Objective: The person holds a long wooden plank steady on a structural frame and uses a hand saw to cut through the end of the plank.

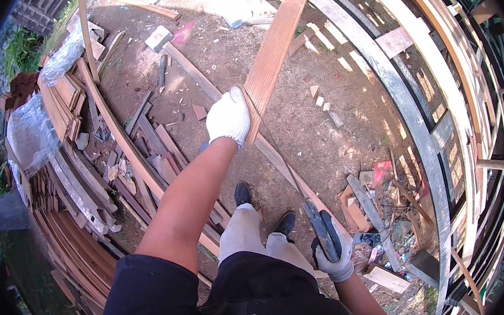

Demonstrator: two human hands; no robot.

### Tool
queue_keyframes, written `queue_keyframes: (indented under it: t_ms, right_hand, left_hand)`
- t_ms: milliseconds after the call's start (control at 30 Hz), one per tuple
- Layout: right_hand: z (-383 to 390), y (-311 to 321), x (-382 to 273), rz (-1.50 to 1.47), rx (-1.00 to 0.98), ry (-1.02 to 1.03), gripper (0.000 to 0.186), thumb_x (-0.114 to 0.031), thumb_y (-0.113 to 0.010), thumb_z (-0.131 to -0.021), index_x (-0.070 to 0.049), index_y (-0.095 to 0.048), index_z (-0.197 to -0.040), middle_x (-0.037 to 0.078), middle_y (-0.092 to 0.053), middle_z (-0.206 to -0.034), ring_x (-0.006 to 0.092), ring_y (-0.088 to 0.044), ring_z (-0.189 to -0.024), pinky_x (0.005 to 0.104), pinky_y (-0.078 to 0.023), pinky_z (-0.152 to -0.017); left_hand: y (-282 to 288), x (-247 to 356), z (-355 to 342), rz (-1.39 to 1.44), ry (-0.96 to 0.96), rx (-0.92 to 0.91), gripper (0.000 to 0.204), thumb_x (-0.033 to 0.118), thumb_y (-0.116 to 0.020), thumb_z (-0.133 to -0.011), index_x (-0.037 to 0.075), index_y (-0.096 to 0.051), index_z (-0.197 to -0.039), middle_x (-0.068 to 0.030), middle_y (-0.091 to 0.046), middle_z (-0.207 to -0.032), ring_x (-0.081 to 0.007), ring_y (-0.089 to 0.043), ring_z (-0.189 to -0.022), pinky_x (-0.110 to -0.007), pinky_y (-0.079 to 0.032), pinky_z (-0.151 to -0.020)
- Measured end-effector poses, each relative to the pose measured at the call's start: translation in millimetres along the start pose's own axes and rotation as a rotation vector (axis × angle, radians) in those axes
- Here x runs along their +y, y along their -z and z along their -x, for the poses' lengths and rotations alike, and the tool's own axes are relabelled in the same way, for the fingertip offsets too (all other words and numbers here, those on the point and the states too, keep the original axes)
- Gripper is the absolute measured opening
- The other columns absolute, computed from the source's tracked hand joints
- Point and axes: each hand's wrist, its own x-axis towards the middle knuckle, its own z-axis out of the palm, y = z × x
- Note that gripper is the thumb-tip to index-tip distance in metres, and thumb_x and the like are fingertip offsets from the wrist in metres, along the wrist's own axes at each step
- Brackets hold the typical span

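Note:
My left hand (226,116), in a white work glove, grips a reddish-brown wooden board (273,53) that rises diagonally toward the top of the head view. My right hand (334,253), gloved in grey and black, is closed on the dark handle (321,229) of a long, thin-bladed saw at the lower right. The blade (271,138) runs up to the board beside my left hand; whether it touches the wood is unclear. Beneath the board, a long weathered plank (197,75) lies diagonally across the ground.
Stacked planks (77,245), plastic sheeting (28,132) and scrap wood fill the left side. A pale block (158,38) sits at the upper middle. Long boards on a frame (416,113) run along the right, with offcuts (378,230) below. My shoes (242,192) stand on dirt ground (341,149).

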Motion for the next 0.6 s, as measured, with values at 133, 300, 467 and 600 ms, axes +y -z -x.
queue_keyframes:
  t_ms: [133,300,467,600]
  right_hand:
    - [-169.1,-73.3,42.5,-0.237,0.129,-0.003,0.059,-0.010,-0.070,-0.081,0.004,-0.055,-0.137,0.028,-0.070,-0.106,0.0420,-0.071,-0.090,0.0442,-0.058,-0.075]
    - [-118.1,-62.1,9.5,-0.300,0.124,-0.036,0.064,-0.010,-0.071,-0.081,0.004,-0.052,-0.141,0.029,-0.069,-0.112,0.0408,-0.072,-0.096,0.0410,-0.059,-0.082]
    - [22.8,2.7,-4.1,-0.087,-0.059,-0.076,0.069,-0.005,-0.058,-0.073,0.008,-0.054,-0.140,0.028,-0.067,-0.125,0.0329,-0.070,-0.112,0.0375,-0.054,-0.096]
    - [-118.4,-69.9,53.8,-0.291,0.164,0.036,0.065,-0.006,-0.067,-0.080,0.007,-0.051,-0.142,0.029,-0.069,-0.114,0.0365,-0.074,-0.096,0.0403,-0.059,-0.081]
  left_hand:
    - [-6.7,27.9,4.3,0.060,-0.042,-0.016,0.058,0.042,-0.025,-0.108,0.001,-0.068,-0.109,-0.0262,-0.070,-0.110,-0.0445,-0.066,-0.107,-0.053,-0.049,-0.097]
    - [-0.3,-6.8,-1.3,0.031,-0.013,0.006,0.059,0.041,-0.024,-0.108,0.000,-0.066,-0.110,-0.0268,-0.069,-0.112,-0.0452,-0.065,-0.108,-0.053,-0.048,-0.098]
    - [1.2,-0.1,2.5,0.054,-0.024,0.018,0.061,0.042,-0.024,-0.108,-0.001,-0.068,-0.109,-0.0275,-0.069,-0.114,-0.0458,-0.064,-0.109,-0.053,-0.047,-0.099]
    - [-11.7,19.4,-0.2,0.046,-0.012,-0.009,0.061,0.042,-0.024,-0.108,0.000,-0.069,-0.108,-0.0281,-0.069,-0.112,-0.0458,-0.065,-0.108,-0.053,-0.048,-0.099]
